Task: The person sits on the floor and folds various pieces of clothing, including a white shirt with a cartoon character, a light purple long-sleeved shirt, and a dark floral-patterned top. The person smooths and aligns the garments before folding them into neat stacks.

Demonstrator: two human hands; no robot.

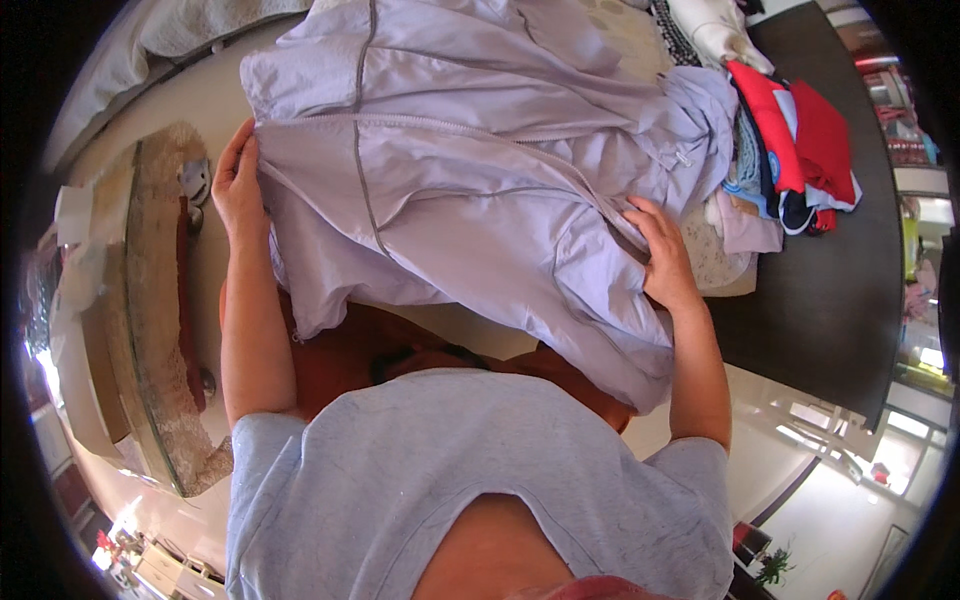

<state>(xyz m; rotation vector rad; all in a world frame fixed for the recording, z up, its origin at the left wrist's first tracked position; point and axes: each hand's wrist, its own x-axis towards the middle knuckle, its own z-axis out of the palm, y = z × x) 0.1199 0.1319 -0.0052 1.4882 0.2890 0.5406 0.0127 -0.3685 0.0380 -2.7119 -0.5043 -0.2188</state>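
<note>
A light lavender zip-front jacket [465,180] lies spread out before me, its front panels and grey piping showing. My left hand [241,184] grips the jacket's hem at the left, with the thumb on top by the end of the zipper. Over at the right, my right hand [661,251] holds the front edge beside the zipper [592,187], its fingers curled on the fabric. Part of the jacket hangs down toward my lap. The far right portion is bunched up, and its inner side is largely hidden.
Folded clothes, among them a red garment [821,142] and a pink one [746,225], are stacked on the right, beside a dark tabletop [817,300]. A glass-topped table with a lace cover [157,300] stands left. A draped sofa [180,34] is at the upper left.
</note>
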